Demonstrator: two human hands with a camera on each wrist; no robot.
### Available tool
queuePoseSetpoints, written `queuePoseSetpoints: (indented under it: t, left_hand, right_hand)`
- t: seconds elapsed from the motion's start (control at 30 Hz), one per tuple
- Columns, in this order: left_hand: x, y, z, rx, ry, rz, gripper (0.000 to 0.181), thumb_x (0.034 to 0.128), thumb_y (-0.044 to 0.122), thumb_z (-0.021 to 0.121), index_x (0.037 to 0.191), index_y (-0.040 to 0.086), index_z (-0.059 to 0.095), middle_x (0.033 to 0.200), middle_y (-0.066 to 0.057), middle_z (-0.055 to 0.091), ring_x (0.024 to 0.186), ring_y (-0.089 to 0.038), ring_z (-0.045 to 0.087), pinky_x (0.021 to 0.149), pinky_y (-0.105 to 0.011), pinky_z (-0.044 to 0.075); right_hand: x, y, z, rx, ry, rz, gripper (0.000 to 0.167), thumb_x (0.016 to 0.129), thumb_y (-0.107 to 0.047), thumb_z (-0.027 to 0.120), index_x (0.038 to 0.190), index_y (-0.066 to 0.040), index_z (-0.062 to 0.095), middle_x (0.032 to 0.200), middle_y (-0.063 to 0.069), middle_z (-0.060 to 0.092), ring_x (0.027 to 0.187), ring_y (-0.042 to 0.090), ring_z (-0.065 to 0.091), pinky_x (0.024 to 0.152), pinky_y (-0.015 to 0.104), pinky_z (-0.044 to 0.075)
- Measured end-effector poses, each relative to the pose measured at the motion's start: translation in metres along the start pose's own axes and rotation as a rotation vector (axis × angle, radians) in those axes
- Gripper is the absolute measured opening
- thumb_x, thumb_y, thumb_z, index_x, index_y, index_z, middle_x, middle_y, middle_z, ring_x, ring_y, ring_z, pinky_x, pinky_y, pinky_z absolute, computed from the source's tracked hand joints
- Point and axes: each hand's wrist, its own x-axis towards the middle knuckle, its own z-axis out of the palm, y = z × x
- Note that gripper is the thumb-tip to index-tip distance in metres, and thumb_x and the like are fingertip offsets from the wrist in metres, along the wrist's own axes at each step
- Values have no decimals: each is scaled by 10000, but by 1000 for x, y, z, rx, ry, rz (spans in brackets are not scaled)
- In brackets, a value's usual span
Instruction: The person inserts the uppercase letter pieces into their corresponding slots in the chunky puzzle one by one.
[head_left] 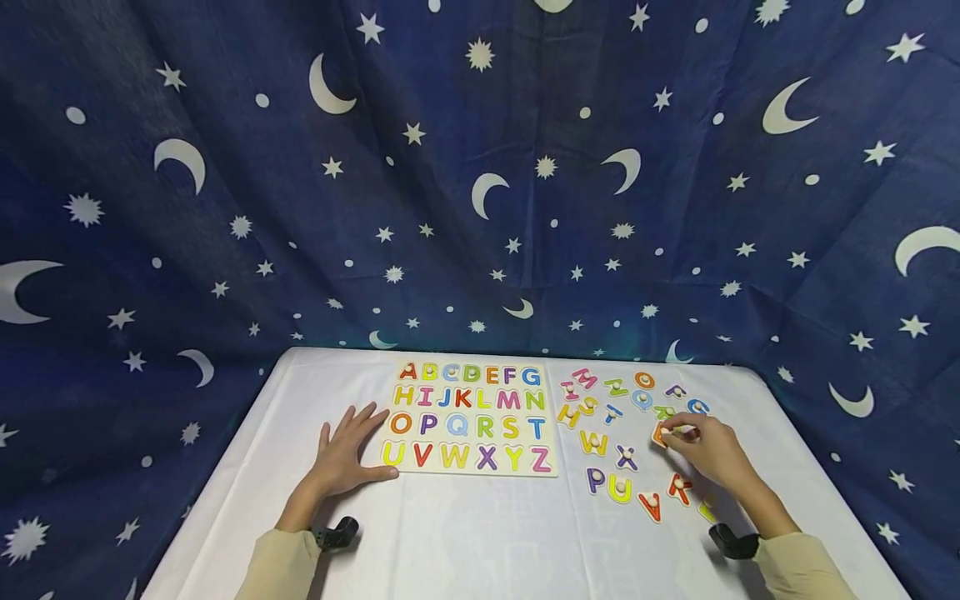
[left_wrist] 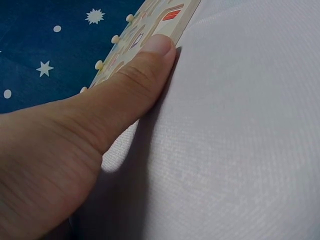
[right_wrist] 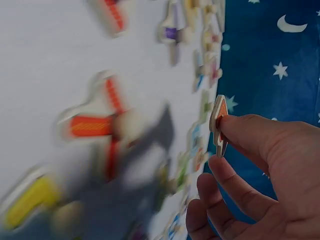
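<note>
A wooden alphabet puzzle board [head_left: 472, 477] lies on the white table. My left hand [head_left: 347, 454] rests at its left side with fingers spread, and its thumb [left_wrist: 135, 82] touches the board's front edge. Knobbed pieces sit in the top row, among them a red A [head_left: 407, 372]. Over the loose letters on the right, my right hand [head_left: 712, 451] pinches an orange letter piece [right_wrist: 220, 122] between thumb and fingers, lifted off the table; it is seen edge-on in the right wrist view, so its letter is unclear.
Loose knobbed letters lie right of the board, including a yellow W [head_left: 593, 443], purple X [head_left: 626, 457], purple P [head_left: 596, 481], yellow U [head_left: 619, 490], red V [head_left: 650, 506] and red K [head_left: 679, 489]. A blue star-and-moon cloth [head_left: 480, 242] hangs behind the table.
</note>
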Motion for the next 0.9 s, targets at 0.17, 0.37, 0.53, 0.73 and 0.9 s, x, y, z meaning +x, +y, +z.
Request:
queuePoseSetpoints:
  t: [0.17, 0.37, 0.53, 0.73, 0.9]
  left_hand:
    - [0, -2, 0, 1, -9, -6, 1071, 681, 547, 906, 1563, 151, 443, 1662, -186, 291, 1549, -471, 86, 1182, -731, -71]
    - [2, -4, 2, 9, -4, -7, 1078, 676, 566, 903, 1564, 163, 444, 1663, -177, 294, 1551, -464, 93, 1184, -729, -66]
    - [2, -4, 2, 11, 3, -2, 1075, 673, 567, 906, 1560, 166, 450, 1661, -178, 299, 1549, -466, 103, 1182, -736, -54]
    - [2, -4, 2, 14, -3, -14, 1079, 674, 571, 902, 1564, 171, 444, 1664, -173, 294, 1553, -459, 91, 1185, -728, -65]
    - [2, -3, 3, 9, 0, -23, 1076, 671, 571, 905, 1561, 174, 449, 1666, -168, 294, 1555, -455, 87, 1189, -719, -71]
  right_hand:
    - [24, -18, 1, 17, 30, -91, 158, 889, -153, 801, 1031, -89, 776, 1069, 160, 739, 867, 303, 685, 659, 358, 501]
    - [54, -42, 10, 55, 49, -130, 165, 892, -159, 803, 1041, -92, 783, 1167, 186, 714, 907, 325, 694, 688, 375, 509]
    - [77, -67, 26, 85, 34, -109, 188, 899, -179, 793, 1062, -85, 780, 1171, 167, 716, 965, 346, 681, 729, 414, 544]
    - [100, -96, 48, 154, 27, -121, 162, 910, -168, 785, 1054, -94, 775, 1208, 165, 701, 993, 349, 674, 758, 442, 572]
    - [117, -118, 71, 216, 9, -123, 154, 916, -167, 779, 1051, -93, 776, 1217, 155, 689, 988, 318, 647, 780, 427, 557]
